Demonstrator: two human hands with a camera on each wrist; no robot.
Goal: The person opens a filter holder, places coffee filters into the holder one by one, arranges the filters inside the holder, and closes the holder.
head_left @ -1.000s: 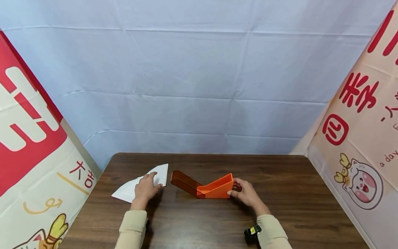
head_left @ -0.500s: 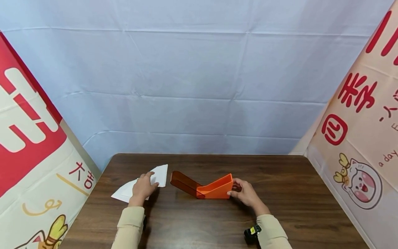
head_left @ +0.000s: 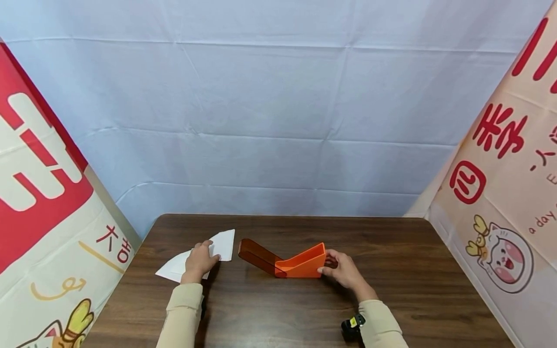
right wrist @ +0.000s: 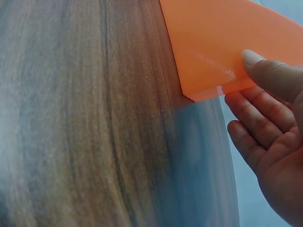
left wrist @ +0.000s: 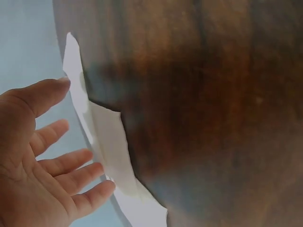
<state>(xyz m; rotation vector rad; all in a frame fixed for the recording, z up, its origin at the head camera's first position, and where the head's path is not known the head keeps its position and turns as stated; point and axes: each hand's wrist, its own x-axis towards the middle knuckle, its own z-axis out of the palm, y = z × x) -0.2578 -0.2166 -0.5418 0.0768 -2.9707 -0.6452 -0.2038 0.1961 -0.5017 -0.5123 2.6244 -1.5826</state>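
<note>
My left hand (head_left: 201,261) is over white paper sheets (head_left: 223,245) at the table's left. The fingers spread loosely, with nothing gripped between them; in the left wrist view the fingertips overlap the edge of the paper (left wrist: 111,142), and I cannot tell whether they touch it. An orange plastic box (head_left: 304,266) stands near the middle, its translucent brown lid (head_left: 261,256) swung out to the left. At the box's right end, my right hand (head_left: 346,271) holds it, thumb on the near orange side (right wrist: 213,52), other fingers partly hidden behind the end.
Beneath everything is a dark wood-grain table (head_left: 270,309). A pale blue cloth (head_left: 261,121) hangs behind its far edge. Printed cloths with red characters flank both sides, a left one (head_left: 52,261) and a right one (head_left: 491,193).
My left hand has shifted slightly to the left over the paper, and stays nearly still since half a second ago. The right hand, orange box and lid have not visibly moved.
</note>
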